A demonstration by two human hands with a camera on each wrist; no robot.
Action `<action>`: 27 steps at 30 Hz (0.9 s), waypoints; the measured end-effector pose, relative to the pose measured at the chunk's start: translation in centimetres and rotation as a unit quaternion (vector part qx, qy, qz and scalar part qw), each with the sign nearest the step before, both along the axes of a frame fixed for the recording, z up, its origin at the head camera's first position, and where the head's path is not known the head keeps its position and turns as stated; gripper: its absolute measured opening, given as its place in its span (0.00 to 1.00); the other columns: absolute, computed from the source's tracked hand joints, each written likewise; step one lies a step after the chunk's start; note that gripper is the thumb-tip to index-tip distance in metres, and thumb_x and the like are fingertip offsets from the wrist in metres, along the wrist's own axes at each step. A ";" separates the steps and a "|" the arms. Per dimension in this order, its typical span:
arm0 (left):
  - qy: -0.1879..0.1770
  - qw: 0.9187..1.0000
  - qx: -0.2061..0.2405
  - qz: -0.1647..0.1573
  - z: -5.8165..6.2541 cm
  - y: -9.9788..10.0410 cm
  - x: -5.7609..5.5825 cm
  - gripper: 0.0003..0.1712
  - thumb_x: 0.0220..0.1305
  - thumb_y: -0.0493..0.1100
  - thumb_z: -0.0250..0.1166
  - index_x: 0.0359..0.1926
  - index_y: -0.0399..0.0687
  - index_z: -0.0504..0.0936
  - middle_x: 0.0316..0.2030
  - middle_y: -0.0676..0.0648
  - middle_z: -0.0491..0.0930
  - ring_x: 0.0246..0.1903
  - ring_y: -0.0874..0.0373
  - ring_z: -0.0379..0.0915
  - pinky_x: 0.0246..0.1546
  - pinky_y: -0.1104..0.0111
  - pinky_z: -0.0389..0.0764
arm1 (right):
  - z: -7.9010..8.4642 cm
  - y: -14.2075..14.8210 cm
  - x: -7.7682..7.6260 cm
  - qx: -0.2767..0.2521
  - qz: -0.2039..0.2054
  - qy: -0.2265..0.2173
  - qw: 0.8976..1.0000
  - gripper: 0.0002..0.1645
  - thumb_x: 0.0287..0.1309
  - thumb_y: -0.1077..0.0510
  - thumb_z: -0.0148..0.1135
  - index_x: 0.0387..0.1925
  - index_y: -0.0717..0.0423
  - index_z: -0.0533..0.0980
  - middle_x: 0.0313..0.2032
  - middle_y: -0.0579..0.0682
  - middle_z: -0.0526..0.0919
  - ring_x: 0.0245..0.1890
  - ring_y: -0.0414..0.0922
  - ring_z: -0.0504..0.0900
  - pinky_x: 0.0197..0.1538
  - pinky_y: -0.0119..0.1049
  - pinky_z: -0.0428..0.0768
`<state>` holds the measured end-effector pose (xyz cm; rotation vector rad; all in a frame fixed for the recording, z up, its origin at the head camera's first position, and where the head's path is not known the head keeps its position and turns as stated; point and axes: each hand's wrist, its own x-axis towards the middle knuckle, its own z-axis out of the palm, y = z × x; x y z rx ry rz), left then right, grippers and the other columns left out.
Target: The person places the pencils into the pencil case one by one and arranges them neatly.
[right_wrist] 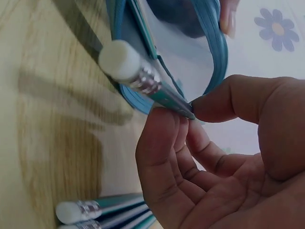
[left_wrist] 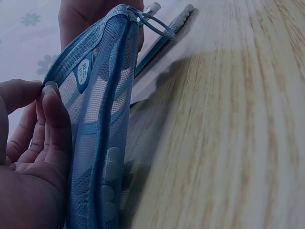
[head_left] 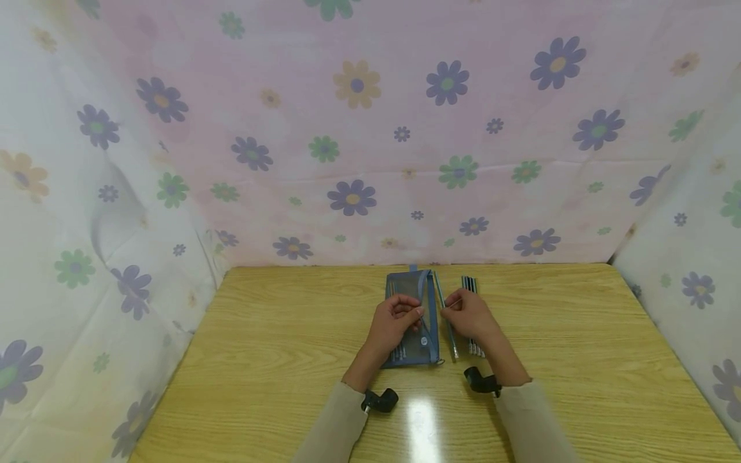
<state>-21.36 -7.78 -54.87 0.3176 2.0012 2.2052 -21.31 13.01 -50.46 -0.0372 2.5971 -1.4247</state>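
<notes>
A blue mesh pencil case (head_left: 408, 347) lies on the table with its zipped side gaping. My left hand (head_left: 396, 318) pinches the edge of that opening between thumb and finger, as the left wrist view shows on the mesh case (left_wrist: 102, 119). Between my right thumb and fingertips is a teal pencil (head_left: 451, 337) with a white eraser end (right_wrist: 119, 59); the right hand (head_left: 470, 315) holds it just right of the opening. Several pencils (head_left: 401, 352) show through the mesh inside the case. More pencils (right_wrist: 78, 212) lie side by side on the table beneath the right hand.
The wooden table (head_left: 278, 360) meets a flowered cloth (head_left: 353, 141) at the back, and similar cloth hangs at both sides. A metal ring (head_left: 440, 362) hangs at the case's near corner. Black wrist mounts (head_left: 482, 381) sit on both forearms.
</notes>
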 end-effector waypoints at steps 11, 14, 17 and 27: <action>0.001 1.000 0.006 0.000 0.1 0.0 0.0 0.13 0.73 0.35 0.69 0.52 0.31 0.81 0.35 0.47 0.84 0.31 0.59 0.83 0.33 0.69 0.86 | -0.9 -0.9 -0.3 -0.010 -0.009 0.012 1.000 0.11 0.67 0.63 0.62 0.47 0.65 0.78 0.37 0.57 0.84 0.32 0.47 0.82 0.34 0.39 0.82; 0.000 1.000 0.007 0.000 0.1 0.0 0.0 0.12 0.73 0.35 0.69 0.52 0.31 0.81 0.35 0.48 0.84 0.31 0.59 0.83 0.33 0.69 0.85 | -1.0 -1.1 -0.4 -0.013 -0.016 0.016 1.000 0.11 0.66 0.63 0.62 0.47 0.65 0.79 0.37 0.57 0.84 0.32 0.47 0.83 0.34 0.39 0.84; -0.001 1.000 0.008 0.002 0.1 0.0 0.0 0.12 0.73 0.34 0.69 0.52 0.31 0.82 0.34 0.49 0.84 0.31 0.59 0.83 0.32 0.70 0.85 | -1.1 -1.4 -0.4 -0.019 -0.026 0.015 0.999 0.12 0.65 0.63 0.63 0.48 0.65 0.79 0.38 0.57 0.85 0.31 0.46 0.84 0.33 0.39 0.85; -0.001 1.000 0.000 0.002 0.0 0.0 0.0 0.13 0.73 0.36 0.70 0.52 0.31 0.82 0.34 0.48 0.84 0.31 0.59 0.83 0.32 0.70 0.85 | -1.6 -2.4 -0.4 -0.029 -0.049 -0.003 0.998 0.14 0.65 0.62 0.63 0.49 0.64 0.80 0.39 0.57 0.85 0.30 0.47 0.84 0.33 0.40 0.87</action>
